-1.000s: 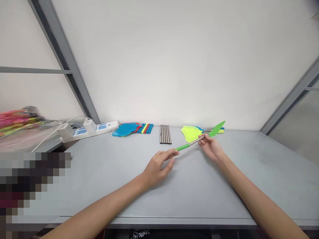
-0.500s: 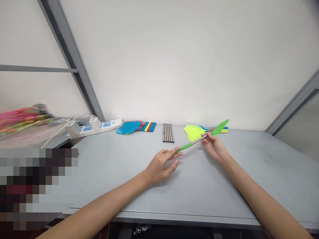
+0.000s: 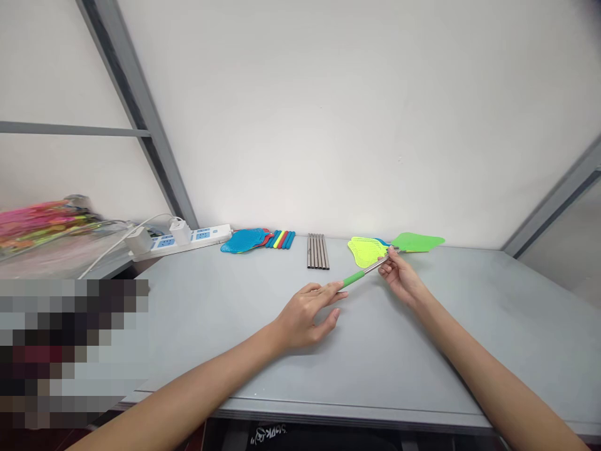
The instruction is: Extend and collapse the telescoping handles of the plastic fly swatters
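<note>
A green fly swatter with a metal rod and green grip is held slanting above the grey table. My right hand pinches its rod just below the head. The end of the green grip lies between the fingers of my left hand, whose thumb is held apart below. Behind my right hand lie a yellow swatter and a blue one, partly covered. Several metal tubes lie side by side at the back middle. Left of them are several coloured grips and a pile of blue and red swatter heads.
A white power strip with plugs and cables stands at the back left. Colourful items in plastic lie beyond it. A white wall and grey metal frame posts bound the table.
The green swatter has turned about its rod, so its head now shows its broad flat face instead of a narrow edge. Both hands stay nearly in place.
</note>
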Action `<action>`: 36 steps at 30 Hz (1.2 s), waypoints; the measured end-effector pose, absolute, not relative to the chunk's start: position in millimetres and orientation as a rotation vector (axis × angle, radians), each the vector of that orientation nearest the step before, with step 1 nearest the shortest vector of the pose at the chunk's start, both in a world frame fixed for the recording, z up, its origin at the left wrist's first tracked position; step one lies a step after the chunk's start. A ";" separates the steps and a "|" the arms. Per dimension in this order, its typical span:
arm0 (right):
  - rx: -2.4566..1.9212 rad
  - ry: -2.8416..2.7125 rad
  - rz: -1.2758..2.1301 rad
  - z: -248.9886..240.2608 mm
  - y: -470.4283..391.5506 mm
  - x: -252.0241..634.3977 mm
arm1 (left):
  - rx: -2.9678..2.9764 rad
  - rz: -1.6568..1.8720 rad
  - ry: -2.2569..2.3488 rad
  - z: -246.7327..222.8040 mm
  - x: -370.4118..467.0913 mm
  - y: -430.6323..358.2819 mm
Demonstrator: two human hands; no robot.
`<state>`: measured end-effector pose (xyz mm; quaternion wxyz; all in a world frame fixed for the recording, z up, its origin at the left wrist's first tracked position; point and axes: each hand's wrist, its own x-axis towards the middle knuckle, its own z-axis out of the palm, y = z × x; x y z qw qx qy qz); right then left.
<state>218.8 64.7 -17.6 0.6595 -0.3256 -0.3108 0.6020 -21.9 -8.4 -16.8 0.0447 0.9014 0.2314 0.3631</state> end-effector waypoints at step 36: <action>-0.782 -1.050 1.668 -12.8 34.8 190.4 | 1.962 1.107 1.245 -10.9 -27.8 3.8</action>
